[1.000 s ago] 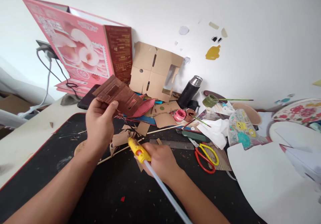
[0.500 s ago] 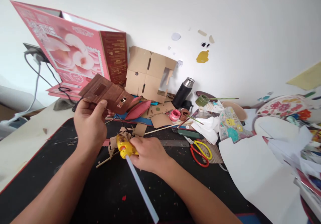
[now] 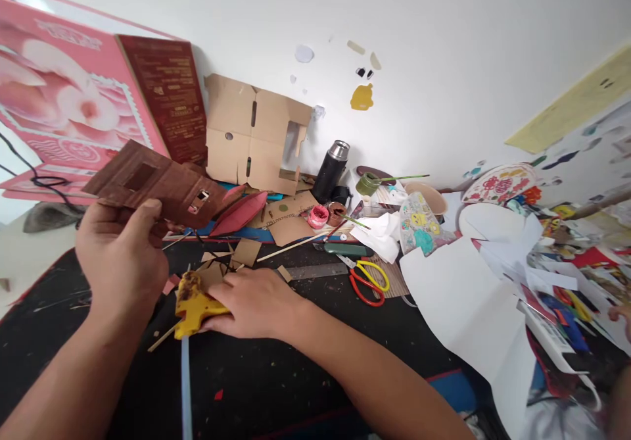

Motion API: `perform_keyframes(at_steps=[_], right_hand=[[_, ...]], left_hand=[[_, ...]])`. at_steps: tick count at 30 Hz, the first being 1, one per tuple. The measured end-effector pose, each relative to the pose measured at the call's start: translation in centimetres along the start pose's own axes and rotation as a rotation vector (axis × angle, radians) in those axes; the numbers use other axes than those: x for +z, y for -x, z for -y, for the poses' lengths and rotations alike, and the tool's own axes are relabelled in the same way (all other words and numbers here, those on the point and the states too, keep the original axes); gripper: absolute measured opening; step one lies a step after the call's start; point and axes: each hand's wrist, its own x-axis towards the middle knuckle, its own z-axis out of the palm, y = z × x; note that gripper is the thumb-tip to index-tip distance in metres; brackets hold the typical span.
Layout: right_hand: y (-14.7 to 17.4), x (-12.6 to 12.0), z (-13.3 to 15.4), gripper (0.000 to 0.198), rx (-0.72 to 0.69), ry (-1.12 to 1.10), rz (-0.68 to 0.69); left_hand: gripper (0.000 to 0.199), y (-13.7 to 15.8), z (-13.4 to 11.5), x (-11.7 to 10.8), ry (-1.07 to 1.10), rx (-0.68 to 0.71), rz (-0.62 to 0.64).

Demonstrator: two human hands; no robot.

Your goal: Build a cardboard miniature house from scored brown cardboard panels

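Note:
My left hand (image 3: 125,249) pinches a brown painted cardboard piece (image 3: 165,177) with cut-out openings, raised above the left of the desk. Pink pointed pieces (image 3: 239,213) show just past its right end; whether they are joined to it I cannot tell. Lower down, my right hand (image 3: 256,302) is closed around the handle of a yellow hot glue gun (image 3: 194,305). A long translucent glue stick (image 3: 186,387) sticks out of the gun's back toward me. Cardboard scraps (image 3: 244,253) lie just beyond the gun, and its nozzle end is hidden.
Scissors (image 3: 369,282) with red and yellow handles lie right of a steel ruler (image 3: 318,271). Behind them stand paint jars (image 3: 318,216) and a black thermos (image 3: 331,170). A pink box (image 3: 73,98) rises at left, white sheets (image 3: 458,302) spread right. Another person's hand (image 3: 621,315) shows at far right.
The view has swung to the right, bringing another person's hand into sight. The glue gun has turned, its stick now pointing nearly straight toward me. Both hands keep their holds.

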Motion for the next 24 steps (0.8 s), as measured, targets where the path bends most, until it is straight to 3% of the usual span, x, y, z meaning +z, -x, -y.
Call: perform_keyframes(at_steps=[3,9,13,19,24], right_hand=[[1.6,-0.2,-0.8,0.046,0.022,-0.065,-0.081],[6.3,-2.0,-4.9,0.018,0.382,-0.196,-0.279],[8.0,-2.6,-6.5,0.014,0.568,-0.155,-0.206],[7.2,-1.2,-6.1,0.021,0.597,-0.081,-0.085],[6.2,-0.2,-5.8,0.02,0.54,-0.072,-0.045]], left_hand=[[0.03,0.0,0.3,-0.1,0.0,-0.007,-0.005],[0.028,0.8,0.7,0.1,0.041,-0.059,0.038],[0.023,1.4,1.2,0.1,0.042,-0.083,0.104],[0.026,2.0,1.5,0.3,-0.011,-0.138,0.124],[0.025,2.2,1.7,0.3,-0.059,-0.135,0.144]])
